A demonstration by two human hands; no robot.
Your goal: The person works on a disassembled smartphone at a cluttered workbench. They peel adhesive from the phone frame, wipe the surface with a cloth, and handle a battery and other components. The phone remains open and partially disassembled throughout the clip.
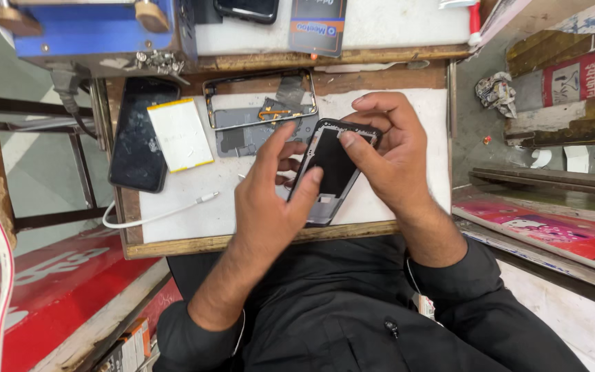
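You hold the opened phone body (330, 172) in both hands just above the white work mat (408, 124), near the middle of the view and tilted so its top end points toward 1 o'clock. Your left hand (270, 200) closes around its lower left edge, thumb pressed on the dark inner face and forefinger raised toward 12 o'clock. Your right hand (390, 148) wraps the upper right end, thumb tip pressing on the top rim and fingers curled behind it. At 11 o'clock from the phone body, the stripped metal frame (259, 100) lies flat on the mat with grey inner parts and an orange flex strip inside it. Farther out toward 9 o'clock rest a white battery with a yellow edge (180, 134) and, just beside it, a black phone (138, 134) lying face up. A white cable (153, 218) curls at 8 o'clock along the wooden table edge (173, 246).
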